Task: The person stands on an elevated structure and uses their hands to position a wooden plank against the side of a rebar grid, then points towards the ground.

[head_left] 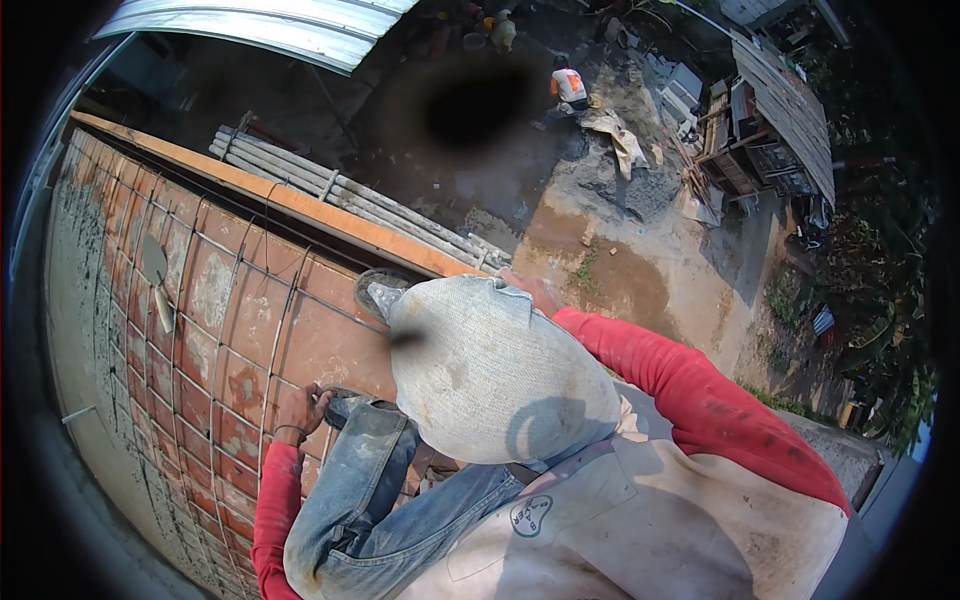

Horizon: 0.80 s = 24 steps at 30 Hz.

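My left hand (297, 412) is beside my shoe (345, 402), over a rebar mesh (228, 350) on reddish formwork boards. Its fingers are curled together, and what they hold, if anything, is too small to make out. Beyond my bent jean-clad knee (480, 360), my right hand (537, 290) is by the end of a long orange-brown board (340, 222). The knee partly covers that hand and its fingers do not show clearly. A trowel (154, 262) with a rounded grey blade and pale handle lies on the mesh farther left, apart from both hands.
Grey poles or pipes (330, 185) lie bundled past the board. The ground is far below, with a crouching person (568, 88), a sand heap (610, 190) and a wooden shed (760, 135). Corrugated metal roofing (270, 30) hangs over the upper left.
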Each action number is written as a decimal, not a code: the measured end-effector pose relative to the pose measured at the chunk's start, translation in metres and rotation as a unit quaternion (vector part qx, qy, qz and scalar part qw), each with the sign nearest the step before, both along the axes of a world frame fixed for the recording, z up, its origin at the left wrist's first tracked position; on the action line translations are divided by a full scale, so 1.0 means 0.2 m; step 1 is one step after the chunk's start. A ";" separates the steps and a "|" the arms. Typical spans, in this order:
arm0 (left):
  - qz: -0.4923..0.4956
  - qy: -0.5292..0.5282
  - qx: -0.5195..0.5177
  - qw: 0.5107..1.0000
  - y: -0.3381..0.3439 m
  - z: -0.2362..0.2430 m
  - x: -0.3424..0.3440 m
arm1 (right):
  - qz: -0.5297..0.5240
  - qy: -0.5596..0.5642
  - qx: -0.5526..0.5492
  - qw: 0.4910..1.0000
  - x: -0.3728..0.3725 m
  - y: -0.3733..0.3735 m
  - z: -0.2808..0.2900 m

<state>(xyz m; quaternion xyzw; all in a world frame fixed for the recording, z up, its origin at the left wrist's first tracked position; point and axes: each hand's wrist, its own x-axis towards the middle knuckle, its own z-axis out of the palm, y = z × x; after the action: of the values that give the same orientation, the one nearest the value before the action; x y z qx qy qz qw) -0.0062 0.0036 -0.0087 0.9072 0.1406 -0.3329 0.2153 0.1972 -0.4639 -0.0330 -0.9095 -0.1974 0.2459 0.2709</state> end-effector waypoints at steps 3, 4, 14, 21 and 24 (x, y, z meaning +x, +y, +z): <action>0.004 0.003 -0.003 1.000 0.01 -0.01 0.00 | 0.002 0.002 -0.002 1.000 0.00 0.00 -0.01; 0.006 0.005 -0.006 1.000 0.01 0.00 0.00 | 0.003 0.003 -0.002 1.000 0.00 -0.01 -0.02; -0.001 0.000 0.010 1.000 0.01 -0.01 -0.01 | 0.002 0.001 -0.004 1.000 -0.01 -0.01 -0.04; 0.002 0.017 0.015 1.000 -0.02 0.04 0.02 | -0.002 0.017 0.011 1.000 -0.01 -0.01 0.00; 0.001 0.016 0.015 1.000 -0.01 0.04 0.01 | 0.000 0.016 0.017 1.000 -0.01 0.00 0.01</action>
<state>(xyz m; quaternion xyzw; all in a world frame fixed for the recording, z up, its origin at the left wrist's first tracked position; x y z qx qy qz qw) -0.0036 0.0014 -0.0007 0.9047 0.1503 -0.3450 0.1999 0.1958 -0.4642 -0.0306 -0.9005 -0.1971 0.2573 0.2899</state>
